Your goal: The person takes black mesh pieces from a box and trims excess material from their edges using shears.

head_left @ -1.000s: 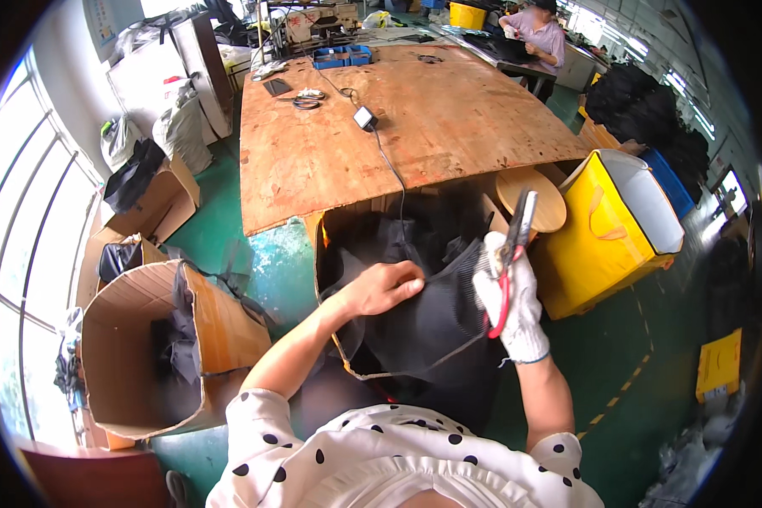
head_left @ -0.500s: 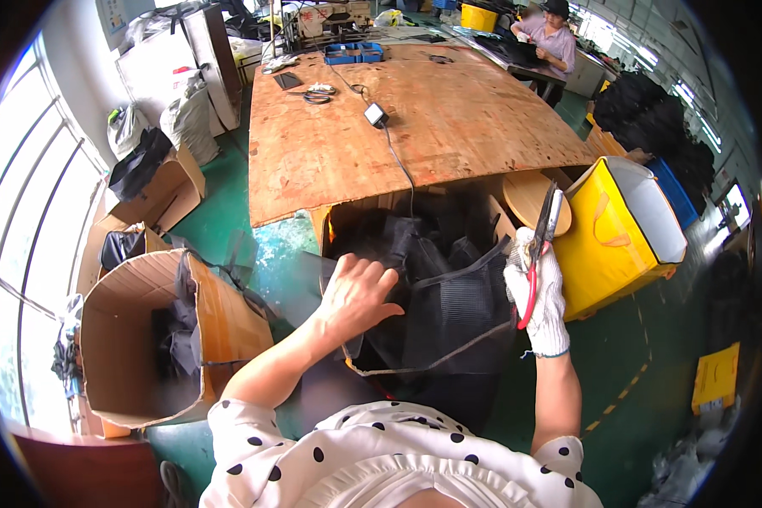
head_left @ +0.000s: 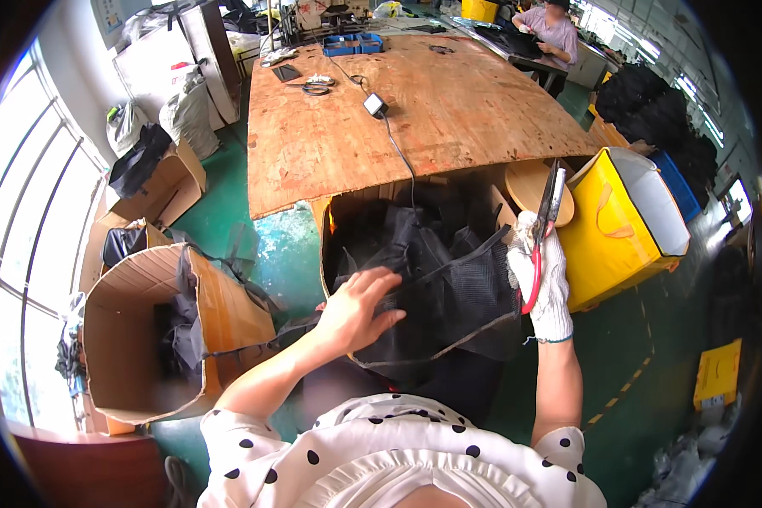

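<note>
My bare left hand [head_left: 357, 313] is open, its fingers slightly bent over a heap of black fabric and straps [head_left: 394, 245] in a cardboard box [head_left: 320, 212] under the plywood table's edge. My right hand [head_left: 549, 288], in a white knit glove, is closed on red-handled shears [head_left: 533, 284], blades upward. It sits at the right of the box, against black mesh fabric [head_left: 483, 288]; whether it also grips the mesh, I cannot tell. A dark strap runs left from the box toward another cardboard box [head_left: 118, 339] that holds more black fabric.
The plywood table [head_left: 406, 102] carries cables, a small device [head_left: 374, 104] and blue trays [head_left: 356, 44]. A yellow insulated bin [head_left: 605, 254] and wooden disc [head_left: 525, 182] stand right. Sacks [head_left: 186, 118] are left. Another person [head_left: 550, 38] works at the far right table.
My left hand has moved left and down off the mesh. My right hand with the shears has shifted right. A dark strap now shows between the two boxes, left of my left hand.
</note>
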{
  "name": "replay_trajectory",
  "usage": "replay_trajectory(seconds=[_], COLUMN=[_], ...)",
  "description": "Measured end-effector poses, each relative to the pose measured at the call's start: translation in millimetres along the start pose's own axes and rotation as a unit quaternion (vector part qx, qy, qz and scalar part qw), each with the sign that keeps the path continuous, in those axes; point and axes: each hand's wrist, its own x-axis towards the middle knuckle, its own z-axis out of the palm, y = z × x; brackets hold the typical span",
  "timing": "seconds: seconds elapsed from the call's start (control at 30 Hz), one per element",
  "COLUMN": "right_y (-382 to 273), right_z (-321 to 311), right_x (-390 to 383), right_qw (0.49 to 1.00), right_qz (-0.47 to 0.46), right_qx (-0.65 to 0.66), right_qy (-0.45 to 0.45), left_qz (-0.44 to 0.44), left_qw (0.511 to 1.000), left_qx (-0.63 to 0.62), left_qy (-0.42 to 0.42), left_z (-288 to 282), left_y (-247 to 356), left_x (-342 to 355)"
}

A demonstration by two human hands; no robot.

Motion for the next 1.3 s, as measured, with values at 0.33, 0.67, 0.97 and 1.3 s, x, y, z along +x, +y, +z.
replay_trajectory(seconds=[0.33,0.67,0.97,1.3], right_y=[-4.7,2.2,-40.6,35.3], right_z=[62.6,22.4,1.3,79.2], right_x=[-17.5,-0.2,-74.5,-84.4], right_qw=[0.621,0.782,0.92,0.879], right_qz=[-0.145,-0.147,-0.09,0.332], right_qx=[-0.753,-0.576,-0.267,0.207], right_qy=[0.162,0.187,0.272,0.273], left_qz=[-0.258,-0.259,-0.288,-0.215], left_qw=[0.814,0.534,0.563,0.65], left_qx=[-0.501,-0.779,-0.772,-0.715], left_qy=[-0.141,-0.202,-0.064,-0.145], left_z=[24.5,29.9,31.3,42.9], left_y=[-45.7,-41.0,-53.8,-43.0], left_x=[9.0,14.7,38.3,36.4])
